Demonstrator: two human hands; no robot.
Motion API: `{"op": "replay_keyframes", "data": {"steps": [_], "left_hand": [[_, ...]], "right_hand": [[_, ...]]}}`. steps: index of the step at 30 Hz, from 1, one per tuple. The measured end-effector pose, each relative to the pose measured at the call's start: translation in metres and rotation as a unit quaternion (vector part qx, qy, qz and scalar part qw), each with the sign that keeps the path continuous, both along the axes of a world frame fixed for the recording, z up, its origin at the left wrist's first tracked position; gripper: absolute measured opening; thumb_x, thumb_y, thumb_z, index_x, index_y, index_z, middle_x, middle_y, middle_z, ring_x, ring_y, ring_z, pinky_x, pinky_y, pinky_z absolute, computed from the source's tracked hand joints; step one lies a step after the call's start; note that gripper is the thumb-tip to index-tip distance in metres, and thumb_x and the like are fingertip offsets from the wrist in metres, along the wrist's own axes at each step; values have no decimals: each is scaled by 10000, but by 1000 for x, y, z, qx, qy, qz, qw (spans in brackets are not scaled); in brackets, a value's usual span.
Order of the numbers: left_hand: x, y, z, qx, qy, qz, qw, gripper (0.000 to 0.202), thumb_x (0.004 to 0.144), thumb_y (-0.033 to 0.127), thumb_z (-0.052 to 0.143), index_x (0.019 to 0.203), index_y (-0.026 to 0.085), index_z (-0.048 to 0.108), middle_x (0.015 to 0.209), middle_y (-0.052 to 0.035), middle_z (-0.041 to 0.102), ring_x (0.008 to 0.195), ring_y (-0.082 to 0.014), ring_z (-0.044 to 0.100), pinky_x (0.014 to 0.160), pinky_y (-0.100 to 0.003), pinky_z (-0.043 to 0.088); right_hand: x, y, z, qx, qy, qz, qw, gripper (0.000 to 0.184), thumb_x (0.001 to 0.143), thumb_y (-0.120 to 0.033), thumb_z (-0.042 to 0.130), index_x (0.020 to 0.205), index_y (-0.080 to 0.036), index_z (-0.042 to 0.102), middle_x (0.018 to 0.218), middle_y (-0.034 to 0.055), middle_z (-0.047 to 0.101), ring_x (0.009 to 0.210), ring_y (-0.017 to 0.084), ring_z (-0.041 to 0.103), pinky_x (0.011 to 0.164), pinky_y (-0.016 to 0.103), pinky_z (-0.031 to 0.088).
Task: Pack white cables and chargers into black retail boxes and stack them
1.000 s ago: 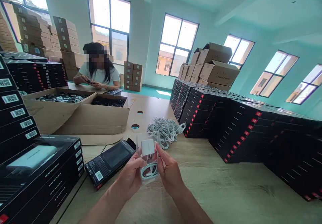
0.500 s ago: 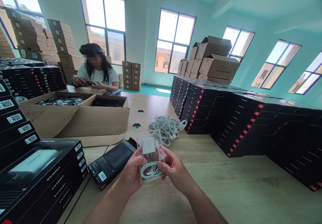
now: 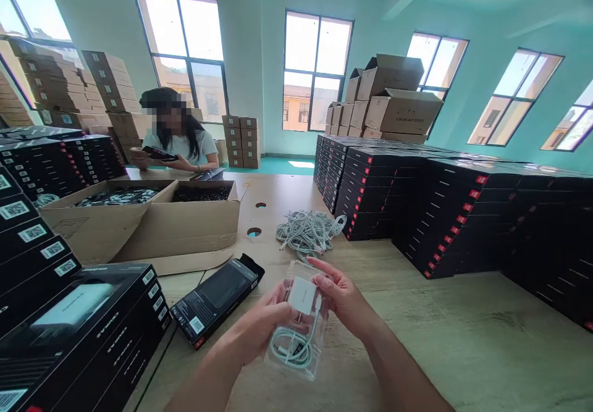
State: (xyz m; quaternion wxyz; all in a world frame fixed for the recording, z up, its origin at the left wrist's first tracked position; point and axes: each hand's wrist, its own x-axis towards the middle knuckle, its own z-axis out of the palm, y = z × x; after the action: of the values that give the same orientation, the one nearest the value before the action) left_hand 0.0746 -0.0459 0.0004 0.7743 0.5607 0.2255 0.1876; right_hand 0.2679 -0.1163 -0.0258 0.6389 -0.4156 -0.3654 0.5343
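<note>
Between my two hands, above the table, is a clear plastic tray. A white charger sits in its upper part, and a coiled white cable lies in the lower part. My left hand grips the tray's left side, thumb over the edge by the charger. My right hand holds the upper right side, thumb at the charger's corner and forefinger stretched out. Left of my hands lies a black box with its end flap open. Just beyond the tray is a tangled pile of white cables.
Stacked black boxes stand at the left and right of the wooden table. An open carton with small dark items stands at the back left. Across the table a person holds a black box. Brown cartons are piled behind.
The tray has moved down and right and now tilts. My right hand has shifted from the cable's side up to the charger's corner. The person opposite has raised a black box.
</note>
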Motion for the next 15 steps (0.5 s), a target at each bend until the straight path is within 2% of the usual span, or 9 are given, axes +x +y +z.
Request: {"op": "replay_keyframes", "data": {"steps": [1, 2, 3, 4, 6, 7, 9, 11, 15], "left_hand": [[-4, 6, 1, 81, 36, 54, 995, 602, 744, 273, 669, 1320, 186, 518, 1210, -148, 669, 1064, -296, 672, 862, -391, 535], [-9, 16, 2, 175, 76, 121, 974, 621, 786, 370, 670, 1355, 208, 479, 1293, -155, 626, 1174, -311, 624, 947, -425, 507], [-15, 28, 3, 279, 121, 200, 931, 646, 797, 452, 666, 1363, 216, 462, 1355, -162, 584, 1269, -322, 560, 1025, -448, 459], [-21, 42, 2, 376, 185, 267, 868, 647, 795, 514, 646, 1339, 212, 472, 1402, -170, 548, 1338, -340, 497, 1091, -481, 395], [-33, 68, -1, 489, 355, 265, 751, 656, 753, 571, 644, 1288, 214, 514, 1480, -192, 490, 1404, -402, 409, 1145, -581, 277], [-38, 79, -2, 507, 417, 237, 716, 669, 713, 567, 665, 1272, 223, 535, 1491, -202, 486, 1407, -431, 398, 1139, -623, 249], [-42, 90, -5, 509, 473, 195, 693, 659, 653, 505, 688, 1241, 230, 581, 1408, -210, 568, 1329, -463, 474, 1079, -654, 295], [-41, 87, -4, 507, 479, 170, 696, 663, 619, 441, 683, 1241, 221, 611, 1274, -202, 650, 1224, -453, 555, 1013, -609, 378], [-29, 51, 6, 560, 429, 117, 699, 825, 596, 335, 680, 1402, 233, 536, 1337, -157, 618, 1262, -387, 533, 1045, -493, 389]], "right_hand": [[2, 2, 0, -6, 11, -9, 1000, 605, 786, -472, 805, 1306, -207, 645, 755, -25, 660, 543, 106, 576, 449, 199, 456], [5, 4, -1, -10, 26, -25, 999, 564, 759, -469, 823, 1229, -187, 687, 739, -18, 670, 528, 108, 576, 435, 201, 447], [7, 6, -3, -10, 46, -47, 998, 537, 745, -465, 831, 1181, -178, 706, 731, -12, 681, 518, 112, 581, 426, 204, 444], [10, 9, -4, -9, 67, -75, 995, 515, 742, -457, 831, 1158, -178, 711, 724, -9, 688, 514, 116, 589, 421, 207, 445], [15, 14, -8, -14, 109, -121, 987, 463, 755, -424, 817, 1136, -183, 710, 710, -8, 693, 518, 126, 611, 416, 208, 453], [17, 15, -10, -20, 129, -138, 982, 435, 765, -404, 808, 1128, -185, 708, 702, -8, 692, 517, 128, 617, 411, 208, 456], [18, 18, -13, -35, 162, -158, 973, 396, 788, -358, 783, 1136, -189, 698, 682, -11, 684, 507, 129, 619, 403, 206, 466], [17, 19, -13, -39, 187, -158, 969, 397, 800, -308, 758, 1173, -196, 680, 678, -15, 680, 504, 132, 624, 401, 212, 485], [6, 16, -6, 19, 195, -163, 967, 559, 796, -262, 743, 1336, -268, 596, 887, -4, 743, 643, 142, 699, 529, 255, 595]]}}
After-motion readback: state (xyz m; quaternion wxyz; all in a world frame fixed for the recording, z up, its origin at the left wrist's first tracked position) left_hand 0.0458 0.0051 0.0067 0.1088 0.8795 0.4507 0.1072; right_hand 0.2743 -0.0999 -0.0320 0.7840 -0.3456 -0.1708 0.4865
